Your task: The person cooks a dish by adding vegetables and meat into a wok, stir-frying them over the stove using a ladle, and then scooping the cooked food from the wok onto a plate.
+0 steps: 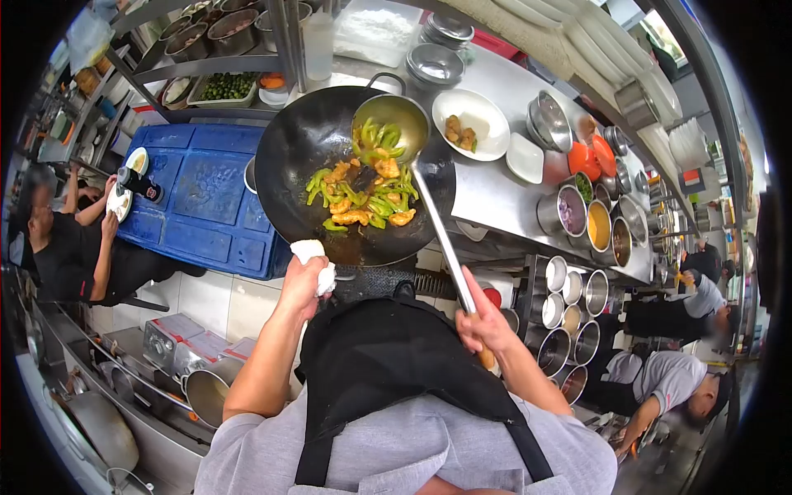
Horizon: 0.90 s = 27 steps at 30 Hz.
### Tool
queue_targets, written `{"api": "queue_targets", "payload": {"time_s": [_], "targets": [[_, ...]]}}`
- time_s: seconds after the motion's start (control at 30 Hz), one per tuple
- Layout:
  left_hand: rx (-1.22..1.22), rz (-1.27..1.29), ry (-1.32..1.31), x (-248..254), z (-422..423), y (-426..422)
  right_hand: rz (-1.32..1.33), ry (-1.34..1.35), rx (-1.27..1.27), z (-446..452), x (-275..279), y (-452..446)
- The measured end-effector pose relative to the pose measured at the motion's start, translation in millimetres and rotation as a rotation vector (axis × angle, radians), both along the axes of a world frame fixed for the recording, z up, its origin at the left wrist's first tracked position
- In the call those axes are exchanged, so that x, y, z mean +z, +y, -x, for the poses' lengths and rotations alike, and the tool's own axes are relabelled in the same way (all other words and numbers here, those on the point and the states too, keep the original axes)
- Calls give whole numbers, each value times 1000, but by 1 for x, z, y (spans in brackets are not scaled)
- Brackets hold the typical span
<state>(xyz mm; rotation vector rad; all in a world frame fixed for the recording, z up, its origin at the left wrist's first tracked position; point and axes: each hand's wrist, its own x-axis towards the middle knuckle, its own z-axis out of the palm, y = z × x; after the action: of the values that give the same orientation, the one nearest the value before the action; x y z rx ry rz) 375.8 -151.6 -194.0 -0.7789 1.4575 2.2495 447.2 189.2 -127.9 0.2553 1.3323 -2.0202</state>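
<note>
My left hand (pixel 307 282) is closed around a folded white cloth (pixel 308 252) at the near rim of a large black wok (pixel 285 181); the grip beneath the cloth is hidden. In the wok lie green pepper strips (pixel 398 200) and browned, glazed pieces of meat (pixel 352 217). The fingers of my right hand (pixel 485 324) wrap the wooden end of a long-handled ladle (pixel 437 223). Its round bowl is over the wok's far right side, with pepper strips and meat in it and against its edge. An oval white plate (pixel 492 111) with several browned pieces stands right of the wok.
A blue lidded chest (pixel 202 181) stands left, with a person (pixel 70 239) holding a plate beside it. Steel bowls (pixel 437 64) and pots of sauces (pixel 600 227) line the counter at right. Other people (pixel 668 384) work at far right. Stacked pots (pixel 551 348) sit below.
</note>
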Motion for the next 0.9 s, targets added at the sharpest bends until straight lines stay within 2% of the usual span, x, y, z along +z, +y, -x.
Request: {"api": "queue_targets", "payload": {"time_s": [0.13, 0.33, 0.4, 0.63, 0.7, 0.8, 0.83, 0.9], "targets": [[-19, -5, 21, 13, 2, 4, 49, -17, -33, 11, -17, -3], [-4, -3, -9, 12, 0, 9, 311, -17, -96, 0, 1, 8], [12, 18, -24, 11, -1, 10, 489, -120, -115, 1, 6, 12], [2, -17, -33, 2, -3, 6, 406, -60, -185, 9, 14, 24], [5, -27, -30, 2, -3, 8, 296, 29, -236, 20, 25, 30], [23, 19, -40, 4, -3, 10, -193, 154, -276, 47, 32, 33], [23, 8, -28, 3, -4, 10, -195, 157, -279, 57, 25, 37], [21, -4, -13, 3, -5, 9, -664, 270, -150, 75, 8, 49]]}}
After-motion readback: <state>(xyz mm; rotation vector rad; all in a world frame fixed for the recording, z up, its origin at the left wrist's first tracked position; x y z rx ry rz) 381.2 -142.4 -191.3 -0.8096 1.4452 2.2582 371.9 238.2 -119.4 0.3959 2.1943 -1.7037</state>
